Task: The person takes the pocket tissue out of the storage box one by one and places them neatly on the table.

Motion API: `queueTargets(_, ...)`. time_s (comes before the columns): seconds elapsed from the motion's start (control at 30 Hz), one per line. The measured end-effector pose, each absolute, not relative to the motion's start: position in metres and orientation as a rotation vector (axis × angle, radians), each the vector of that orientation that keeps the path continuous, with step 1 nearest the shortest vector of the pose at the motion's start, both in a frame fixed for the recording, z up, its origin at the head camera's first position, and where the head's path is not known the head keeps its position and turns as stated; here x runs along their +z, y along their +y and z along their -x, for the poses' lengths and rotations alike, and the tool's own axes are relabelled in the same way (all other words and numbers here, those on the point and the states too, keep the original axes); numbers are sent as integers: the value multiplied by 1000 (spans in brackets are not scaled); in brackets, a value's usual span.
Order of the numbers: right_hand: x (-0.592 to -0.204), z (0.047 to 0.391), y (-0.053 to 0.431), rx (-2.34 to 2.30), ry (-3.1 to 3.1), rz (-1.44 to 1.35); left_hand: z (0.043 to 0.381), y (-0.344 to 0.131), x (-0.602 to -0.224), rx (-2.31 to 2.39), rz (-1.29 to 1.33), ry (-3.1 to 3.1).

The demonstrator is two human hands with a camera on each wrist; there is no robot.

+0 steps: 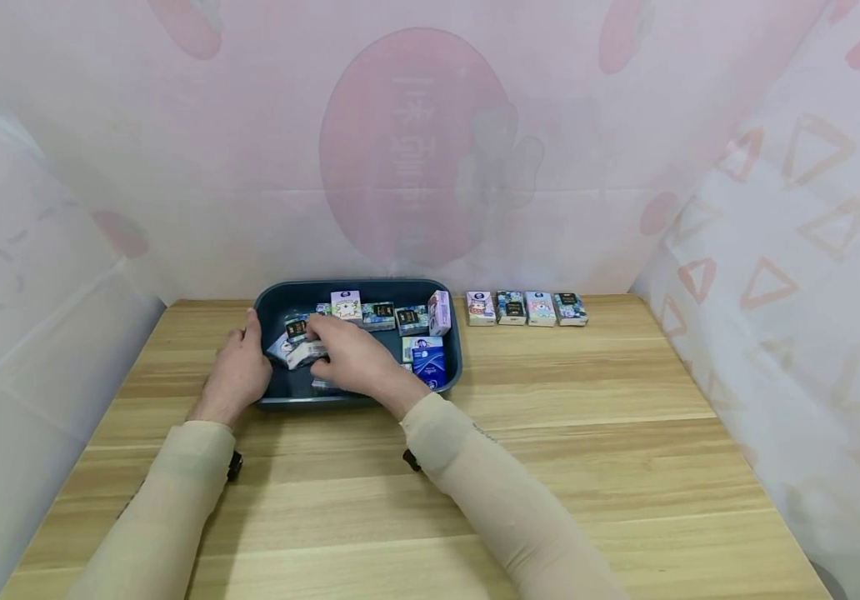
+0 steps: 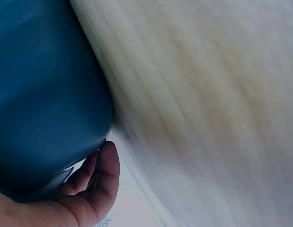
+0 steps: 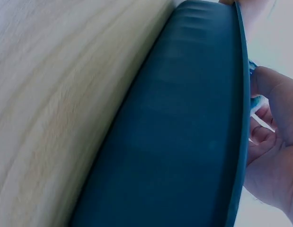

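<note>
Dark-blue tray (image 1: 310,403): picking from its tissue packs (image 1: 379,315) seems the step in hand.
The left hand (image 1: 238,367) grips the tray's left end, fingers curled; the right hand (image 1: 355,354) reaches inside, fingers bent at a pale pack (image 1: 306,353); whether they pinch it, I cannot tell. The next move would call for a firm pinch and clean lift. Beyond, rightward, four packs (image 1: 538,308) sit in a row.

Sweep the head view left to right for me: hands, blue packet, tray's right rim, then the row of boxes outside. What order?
Left hand → right hand → blue packet → tray's right rim → purple-and-white box → dark floral box → pale cartoon box → second dark box.
</note>
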State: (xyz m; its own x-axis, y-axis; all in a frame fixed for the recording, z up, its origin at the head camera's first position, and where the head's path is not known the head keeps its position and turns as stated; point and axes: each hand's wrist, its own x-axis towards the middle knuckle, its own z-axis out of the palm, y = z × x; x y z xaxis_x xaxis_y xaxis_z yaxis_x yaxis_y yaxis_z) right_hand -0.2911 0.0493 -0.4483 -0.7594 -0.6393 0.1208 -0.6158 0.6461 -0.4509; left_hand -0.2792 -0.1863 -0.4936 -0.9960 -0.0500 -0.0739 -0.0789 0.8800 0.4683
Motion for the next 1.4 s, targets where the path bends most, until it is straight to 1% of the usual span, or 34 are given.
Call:
queueTargets(0.43,-438,298,82,-794,2860,961,279,-185,-492,772,139,2956)
queueTargets(0.7,-429,304,109,-839,2913,910,279,-184,-494,714,65,3039)
queueTargets(1.0,-425,309,138,-920,2894,764,278,-183,-492,721,82,3026)
queueTargets(1.4,-422,317,173,-811,3052,729,278,-183,-494,722,106,3010)
